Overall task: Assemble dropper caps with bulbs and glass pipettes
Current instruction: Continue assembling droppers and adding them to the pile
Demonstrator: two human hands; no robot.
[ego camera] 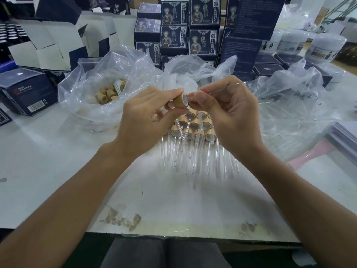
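My left hand (pixel 146 115) pinches a bamboo-coloured dropper cap (pixel 180 101) above the middle of the table, its white open end facing right. In my right hand (pixel 229 111) a clear glass pipette (pixel 228 87) is pinched between thumb and fingers. Its near end sits at the mouth of the cap and the rest slants up to the right past my knuckles. Below my hands, several assembled caps with pipettes (pixel 193 130) lie in rows on the white table (pixel 58 171), glass tips pointing toward me.
A clear plastic bag (pixel 100 93) of loose bamboo caps sits at left. Another clear bag (pixel 286 117) holding glass pipettes lies at right. Dark blue product boxes (pixel 202 26) are stacked behind, white jars (pixel 326 47) at far right, paper sheets (pixel 343 138) at the right edge.
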